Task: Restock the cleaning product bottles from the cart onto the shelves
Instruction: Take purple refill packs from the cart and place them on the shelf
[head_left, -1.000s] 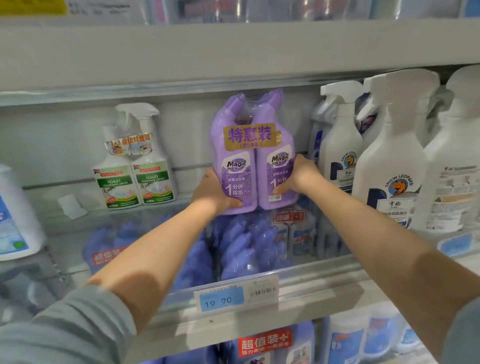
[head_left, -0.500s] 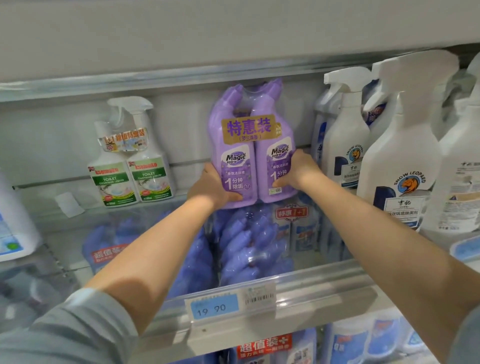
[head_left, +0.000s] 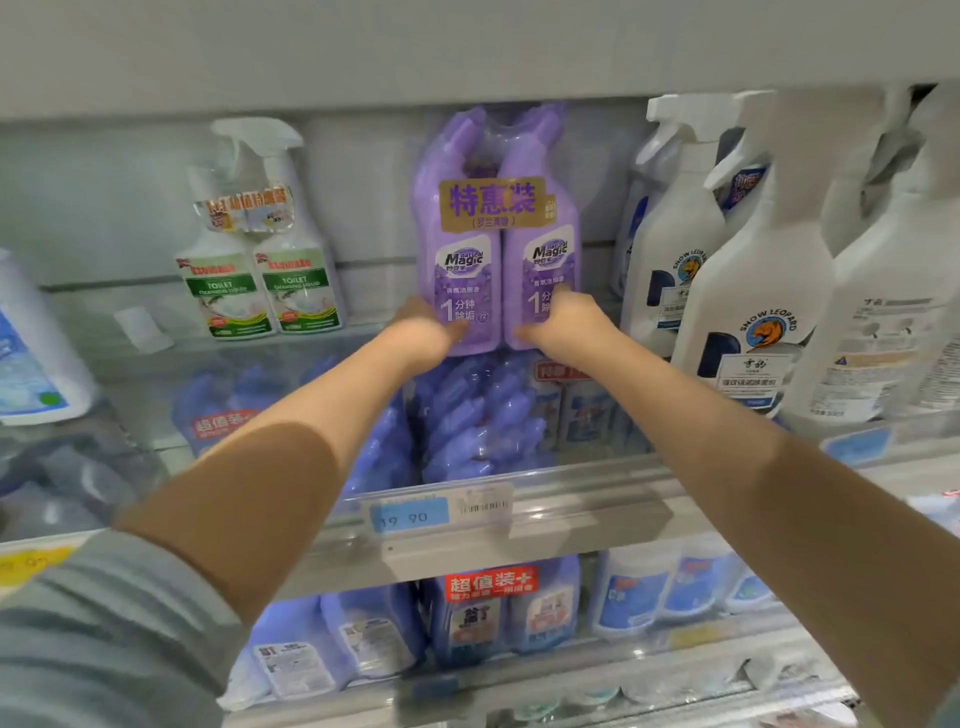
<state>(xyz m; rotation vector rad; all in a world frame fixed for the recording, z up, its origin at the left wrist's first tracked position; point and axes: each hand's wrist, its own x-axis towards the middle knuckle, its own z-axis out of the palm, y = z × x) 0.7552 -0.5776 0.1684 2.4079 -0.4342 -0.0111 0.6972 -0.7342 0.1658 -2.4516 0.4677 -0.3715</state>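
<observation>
A shrink-wrapped twin pack of purple Magic cleaner bottles (head_left: 493, 223) stands upright at the back of the glass shelf (head_left: 597, 493). My left hand (head_left: 423, 330) grips its lower left side and my right hand (head_left: 563, 325) grips its lower right side, thumbs on the front labels. Both arms reach forward over the shelf's front rail. The pack's base is hidden behind my hands.
A twin pack of green-label toilet cleaner sprays (head_left: 260, 244) stands to the left. White Snow Leopard spray bottles (head_left: 748, 291) crowd the right. A price tag (head_left: 439, 512) reading 19.90 sits on the rail. Blue bottles (head_left: 488, 608) fill the shelf below.
The purple twin pack has gone further back on the shelf with both hands still on it. The camera has come nearer and tilted down slightly.
</observation>
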